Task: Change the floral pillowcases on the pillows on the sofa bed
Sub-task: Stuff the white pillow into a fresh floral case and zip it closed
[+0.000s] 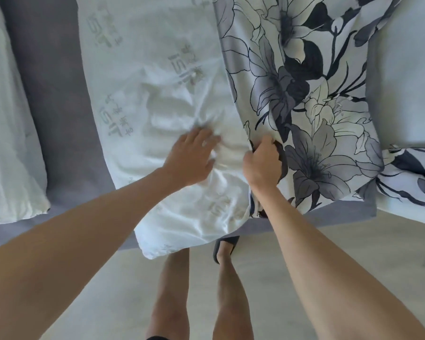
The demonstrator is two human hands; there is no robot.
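- Here, the pillow (157,99) is lying on the sofa bed (59,106), half out of the floral case (304,94) on its right.
- Left hand (192,158) is pressing the pillow, fingers spread.
- Right hand (261,165) is pinching the case's edge.

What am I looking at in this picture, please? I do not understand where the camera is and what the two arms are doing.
There is no machine here. A person wears one camera on the head, so you look down along their own two arms, to their legs and the floor.

In front lies a grey sofa bed. On it rests a white pillow with faint printed lettering, about half covered by a floral pillowcase. The left hand presses flat on the bare pillow, fingers spread. The right hand grips the open edge of the floral pillowcase. A second white pillow lies at far left, and another floral piece of fabric at far right.
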